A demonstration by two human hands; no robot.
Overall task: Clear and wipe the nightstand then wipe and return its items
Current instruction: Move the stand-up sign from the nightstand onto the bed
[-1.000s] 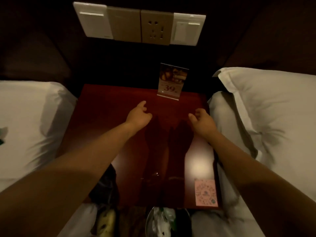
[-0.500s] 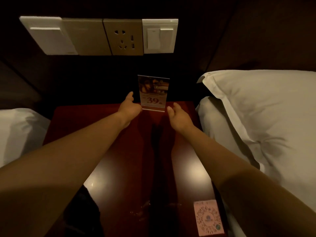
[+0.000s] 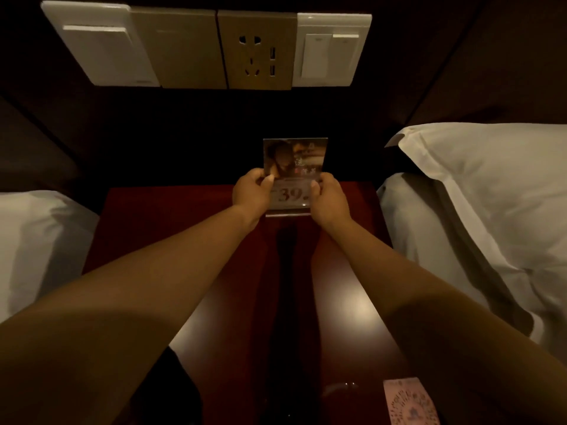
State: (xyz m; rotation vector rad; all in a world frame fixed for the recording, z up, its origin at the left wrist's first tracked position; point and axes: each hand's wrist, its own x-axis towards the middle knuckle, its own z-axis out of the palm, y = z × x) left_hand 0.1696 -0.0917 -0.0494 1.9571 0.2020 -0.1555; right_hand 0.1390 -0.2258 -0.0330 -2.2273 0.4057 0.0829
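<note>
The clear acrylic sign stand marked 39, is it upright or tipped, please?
Upright: the clear acrylic sign stand rises straight from its base, left hand and right hand gripping its sides.

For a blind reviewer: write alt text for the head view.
Left hand and right hand grip the sides of a clear acrylic sign stand marked "39" at the back of a glossy red-brown wooden nightstand between white pillows.

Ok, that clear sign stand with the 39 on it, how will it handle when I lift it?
Probably stiff: the sign stand shows no bend between the left hand and right hand. Likely light: a thin sheet. Its glossy faces may slip, and the narrow base could tip on the nightstand.
</note>
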